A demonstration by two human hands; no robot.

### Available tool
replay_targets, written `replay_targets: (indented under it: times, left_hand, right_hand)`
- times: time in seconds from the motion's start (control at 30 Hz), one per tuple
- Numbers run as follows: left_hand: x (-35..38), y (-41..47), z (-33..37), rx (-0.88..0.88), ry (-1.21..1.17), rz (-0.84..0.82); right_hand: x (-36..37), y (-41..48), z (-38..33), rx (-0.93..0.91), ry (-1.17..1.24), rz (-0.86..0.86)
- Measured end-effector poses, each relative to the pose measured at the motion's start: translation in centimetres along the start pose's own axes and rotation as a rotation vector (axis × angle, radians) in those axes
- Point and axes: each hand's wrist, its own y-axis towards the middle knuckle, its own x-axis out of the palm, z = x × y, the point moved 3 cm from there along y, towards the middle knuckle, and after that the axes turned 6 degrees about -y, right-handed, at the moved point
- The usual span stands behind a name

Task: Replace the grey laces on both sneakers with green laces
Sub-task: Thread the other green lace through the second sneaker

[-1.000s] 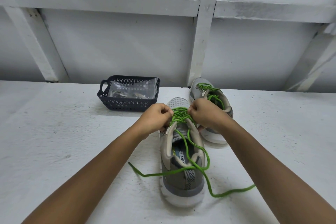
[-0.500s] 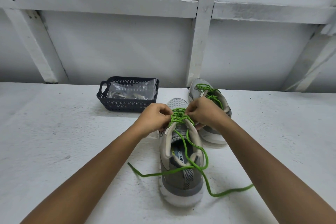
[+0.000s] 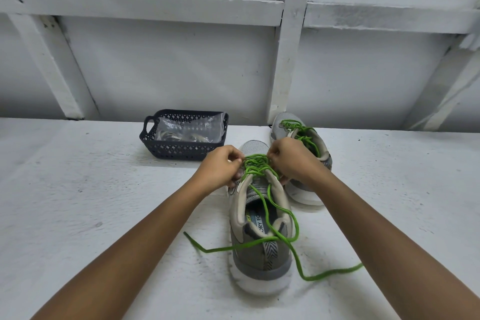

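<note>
Green lace [image 3: 255, 165] is threaded thru the near sneaker [image 3: 259, 265], mid-surface [image 3: 104, 215], w/ both tails trailing loose past the heel. Vs a sec ago barely anything moved: your left grip [image 3: 220, 166] and right grip [image 3: 291, 161] still pinch the lace at the top crossings. Far sneaker [image 3: 283, 123] is already green, so you're prob. snugging rows; tying is left.
</note>
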Motion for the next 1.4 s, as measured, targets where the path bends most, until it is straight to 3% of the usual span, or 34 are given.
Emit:
replay_targets:
  times: [0.23,0.6,0.8,0.97,1.4]
  left_hand:
    - [-0.2,0.1,0.0,0.065,0.096,0.009]
    - [0.2,0.6,-0.5,0.111,0.214,0.058]
    - [0.0,0.7,-0.7,0.088,0.106,0.072]
    - [0.0,1.1,-0.8,0.1,0.285,0.085]
    - [0.7,1.9,-1.0,0.058,0.4,0.099]
  right_hand:
    - [0.3,0.3,0.2,-0.045,-0.091,0.068]
    - [0.8,0.5,-0.5,-0.03,-0.255,0.021]
    - [0.7,1.1,0.2,0.007,-0.195,0.107]
    - [1.2,1.4,0.4,0.028,-0.238,0.122]
    - [1.2,1.5,-0.5,-0.058,-0.395,0.178]
